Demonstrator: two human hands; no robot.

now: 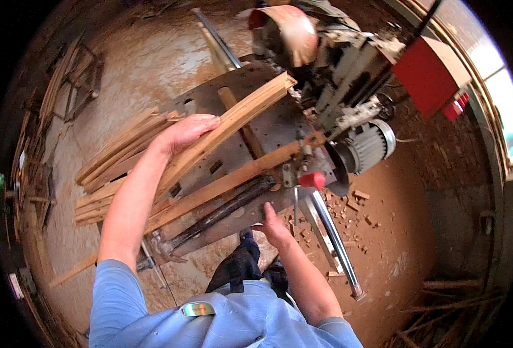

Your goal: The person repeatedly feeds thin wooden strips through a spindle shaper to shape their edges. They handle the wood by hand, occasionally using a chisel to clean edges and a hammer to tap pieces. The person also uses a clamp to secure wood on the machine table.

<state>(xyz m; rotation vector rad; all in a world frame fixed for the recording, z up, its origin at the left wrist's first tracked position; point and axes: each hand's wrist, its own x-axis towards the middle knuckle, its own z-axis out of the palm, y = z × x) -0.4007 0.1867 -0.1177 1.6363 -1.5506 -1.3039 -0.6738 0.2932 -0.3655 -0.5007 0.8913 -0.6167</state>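
My left hand (182, 134) grips a long curved wooden strip (242, 113) that reaches across the dark metal saw table (279, 124) toward the machine head. My right hand (275, 226) rests at the table's near edge, below the red knob (312, 180), with fingers curled; whether it holds anything is unclear. A straight wooden rail (227, 182) lies diagonally across the table.
A pile of wooden strips (114, 162) lies on the left side of the table. An electric motor (368, 145) and a red guard (427, 75) sit at right. Small wood offcuts (349, 206) litter the sawdust-covered floor. A steel lever (335, 243) sticks out toward me.
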